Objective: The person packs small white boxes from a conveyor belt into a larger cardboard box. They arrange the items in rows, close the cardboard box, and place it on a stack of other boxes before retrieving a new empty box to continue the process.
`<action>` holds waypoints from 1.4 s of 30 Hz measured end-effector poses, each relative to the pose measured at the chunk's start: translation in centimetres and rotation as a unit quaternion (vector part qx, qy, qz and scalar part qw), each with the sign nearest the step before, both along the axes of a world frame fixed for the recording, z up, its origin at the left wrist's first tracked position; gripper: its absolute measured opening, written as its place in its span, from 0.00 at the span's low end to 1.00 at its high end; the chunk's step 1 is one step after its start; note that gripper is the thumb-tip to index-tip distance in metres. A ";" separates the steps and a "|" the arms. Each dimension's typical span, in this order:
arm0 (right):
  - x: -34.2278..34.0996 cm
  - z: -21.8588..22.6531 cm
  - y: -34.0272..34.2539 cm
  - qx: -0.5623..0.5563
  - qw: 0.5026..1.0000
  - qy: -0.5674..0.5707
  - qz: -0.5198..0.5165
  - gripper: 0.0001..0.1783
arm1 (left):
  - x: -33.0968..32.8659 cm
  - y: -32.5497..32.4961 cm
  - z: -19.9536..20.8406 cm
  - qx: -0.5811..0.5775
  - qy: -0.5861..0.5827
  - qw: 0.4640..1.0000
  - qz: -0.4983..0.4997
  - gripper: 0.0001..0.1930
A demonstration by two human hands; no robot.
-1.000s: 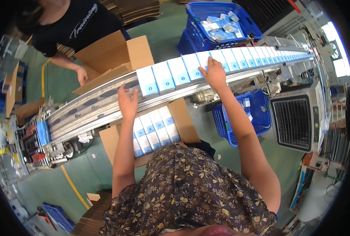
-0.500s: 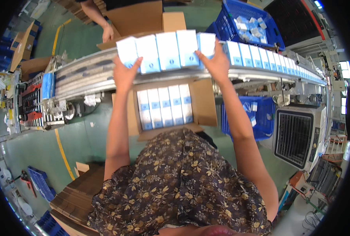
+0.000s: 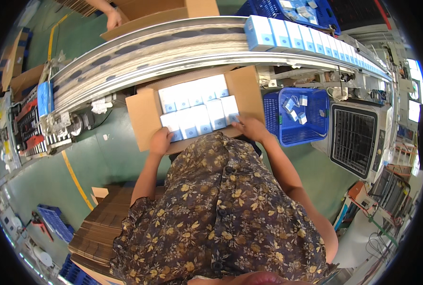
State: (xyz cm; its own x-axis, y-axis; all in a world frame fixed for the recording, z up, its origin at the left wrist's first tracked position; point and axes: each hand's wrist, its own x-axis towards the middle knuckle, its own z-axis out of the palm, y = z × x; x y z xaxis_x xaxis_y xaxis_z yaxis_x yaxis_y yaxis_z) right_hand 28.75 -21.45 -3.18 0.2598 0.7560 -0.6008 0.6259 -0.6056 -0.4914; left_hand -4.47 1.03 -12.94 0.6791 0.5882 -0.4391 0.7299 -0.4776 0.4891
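An open cardboard carton (image 3: 142, 114) stands in front of me, below the conveyor. A row of several small white-and-blue boxes (image 3: 196, 121) is at its near side, squeezed between my two hands. My left hand (image 3: 161, 141) presses the row's left end, and my right hand (image 3: 250, 128) grips the right end. The row sits slightly tilted, its right end farther away. Behind it, another row of white-and-blue boxes (image 3: 194, 93) lies in the carton. Whether the held row touches the carton's bottom is hidden.
Beyond the carton runs a conveyor (image 3: 159, 47), with a long line of small boxes (image 3: 294, 37) on its right part. Blue crates (image 3: 304, 137) with loose boxes stand right and far right. Across the belt, another person's hand (image 3: 114, 20) is by an open carton (image 3: 149, 10). Flattened cartons (image 3: 97, 228) lie at lower left.
My hands have brought the row of boxes from above the conveyor toward me and down into the carton. The other person's hand has shifted left in view.
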 end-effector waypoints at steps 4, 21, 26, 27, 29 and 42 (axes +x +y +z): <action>6.4 3.4 1.5 0.118 0.983 -0.009 -0.138 0.23 | 6.4 2.8 1.2 0.020 0.188 0.966 -0.174 0.10; 32.9 5.8 7.9 0.128 0.892 -0.355 -0.251 0.46 | 25.1 -4.1 3.2 -0.033 -0.252 0.898 -0.359 0.16; 29.1 4.7 11.9 0.202 0.917 -0.222 -0.261 0.51 | 28.9 8.1 14.8 0.240 -0.308 0.912 0.127 0.30; 26.7 5.2 13.6 0.215 0.922 -0.206 -0.246 0.51 | 28.6 10.9 14.7 0.133 -0.276 0.927 0.217 0.38; 23.0 3.8 16.6 0.244 0.926 -0.176 -0.226 0.50 | 28.8 13.5 14.9 0.049 -0.112 0.971 0.206 0.49; 4.7 11.1 8.5 0.611 0.739 -0.178 -0.221 0.45 | 10.3 5.2 22.1 0.311 -0.367 0.854 0.202 0.49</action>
